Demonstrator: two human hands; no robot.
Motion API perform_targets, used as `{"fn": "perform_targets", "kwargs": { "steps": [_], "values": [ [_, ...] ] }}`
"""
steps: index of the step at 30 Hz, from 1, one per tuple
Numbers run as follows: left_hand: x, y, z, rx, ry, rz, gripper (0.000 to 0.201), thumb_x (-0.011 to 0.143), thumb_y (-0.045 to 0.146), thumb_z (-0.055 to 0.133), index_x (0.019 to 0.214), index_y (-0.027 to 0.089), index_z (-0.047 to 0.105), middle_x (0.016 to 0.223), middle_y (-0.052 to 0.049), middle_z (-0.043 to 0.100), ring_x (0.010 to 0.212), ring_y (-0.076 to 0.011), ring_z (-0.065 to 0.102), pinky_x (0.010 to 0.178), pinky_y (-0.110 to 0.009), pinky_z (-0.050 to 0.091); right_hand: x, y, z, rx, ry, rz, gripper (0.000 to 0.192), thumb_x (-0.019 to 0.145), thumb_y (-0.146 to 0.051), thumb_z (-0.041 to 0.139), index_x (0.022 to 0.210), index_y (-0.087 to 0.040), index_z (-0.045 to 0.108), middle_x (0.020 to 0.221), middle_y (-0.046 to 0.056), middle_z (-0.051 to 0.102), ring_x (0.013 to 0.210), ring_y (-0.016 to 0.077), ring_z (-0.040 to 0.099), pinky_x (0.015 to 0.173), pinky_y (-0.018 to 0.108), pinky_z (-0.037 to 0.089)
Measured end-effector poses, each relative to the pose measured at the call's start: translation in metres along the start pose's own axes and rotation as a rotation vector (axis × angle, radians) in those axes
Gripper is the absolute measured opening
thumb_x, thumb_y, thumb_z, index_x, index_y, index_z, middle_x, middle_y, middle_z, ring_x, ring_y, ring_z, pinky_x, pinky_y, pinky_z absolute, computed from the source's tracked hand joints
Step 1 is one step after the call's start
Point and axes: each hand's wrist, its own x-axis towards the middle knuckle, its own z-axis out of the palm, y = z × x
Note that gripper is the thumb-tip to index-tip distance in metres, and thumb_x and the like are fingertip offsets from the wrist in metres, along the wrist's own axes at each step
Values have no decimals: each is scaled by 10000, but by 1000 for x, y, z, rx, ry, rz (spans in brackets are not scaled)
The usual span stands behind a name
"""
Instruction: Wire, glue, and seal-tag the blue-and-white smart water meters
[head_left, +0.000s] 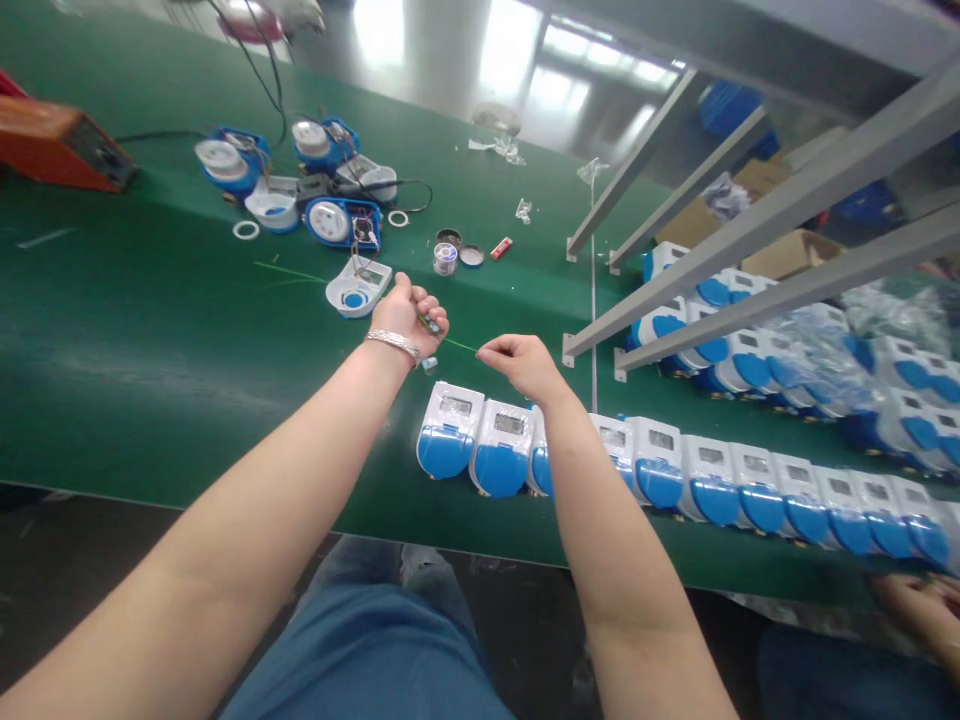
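Observation:
My left hand [409, 312], with a silver bracelet on the wrist, is closed around a small dark part and one end of a thin green wire [459, 345]. My right hand [517, 362] pinches the other end of that wire between thumb and fingers. Both hands hover just above a row of white and blue meters [675, 470] lined up along the front edge of the green table [150, 340]. A single white and blue meter cover [358, 287] lies just left of my left hand.
Opened blue meter bodies with cables [315, 185] sit at the back left beside an orange box [56, 145]. A solder spool [445, 258] and small lids lie behind my hands. Grey metal racking [787, 230] stands right over more meters. Another person's hand [926, 600] shows at lower right.

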Motion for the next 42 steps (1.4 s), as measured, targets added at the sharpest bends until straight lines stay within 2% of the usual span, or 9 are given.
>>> {"fn": "perform_targets", "kwargs": {
  "steps": [3,8,13,21,27,31,36,39,42],
  "values": [
    [-22,6,-5,-148,34,-49,504,832,536,248,485,171,258,334,67,233,287,-55,260,304,-149,228,-18,7,12,280,3,40,180,566,-273,690,560,-155,553,543,-53,536,545,77,459,590,239,413],
    [-55,0,-16,-345,30,-102,491,859,483,236,482,170,260,343,55,270,309,-52,309,317,-135,281,-50,19,64,1191,129,162,264,645,-372,657,653,-197,460,850,-16,632,856,181,573,694,375,489],
    [-63,-7,-38,-349,172,-73,440,875,381,298,494,164,336,367,43,343,346,-57,375,355,-149,348,-70,-2,120,1519,85,289,287,805,-496,430,842,-223,507,839,20,631,796,182,599,651,377,506],
    [-68,-12,-68,-196,241,15,334,842,231,375,516,159,359,407,42,411,385,-68,449,397,-170,396,-73,-20,148,1393,339,589,329,830,-492,387,796,-177,477,565,-25,513,486,113,527,471,253,454],
    [-75,2,-78,-233,180,-35,415,879,309,286,489,169,264,373,48,330,329,-59,358,313,-138,277,-105,11,158,1082,-74,340,501,503,-381,774,874,-156,525,598,-18,600,514,105,548,534,224,438],
    [-79,8,-80,-318,179,-70,421,884,311,274,486,173,264,364,44,331,337,-58,373,315,-130,291,-128,18,157,1059,-142,330,442,590,-433,712,895,-153,556,554,-43,546,504,85,512,557,244,456],
    [-88,-5,-82,-370,162,-137,424,882,298,287,478,173,265,374,39,337,349,-58,380,313,-125,299,-132,10,161,1067,-72,359,483,502,-372,770,891,-190,548,859,4,574,763,120,549,603,259,497],
    [-96,-15,-85,-366,173,-171,417,876,296,307,480,172,272,385,36,346,360,-61,390,314,-126,303,-131,10,170,973,-14,377,337,568,-337,718,771,-164,511,668,-17,572,564,93,543,510,232,470],
    [-104,-21,-89,-365,189,-210,402,874,279,315,489,170,285,391,35,352,366,-59,392,313,-122,300,-131,14,175,902,150,367,338,646,-286,625,921,-183,458,511,-82,500,394,70,468,404,200,404]
  ]
}}
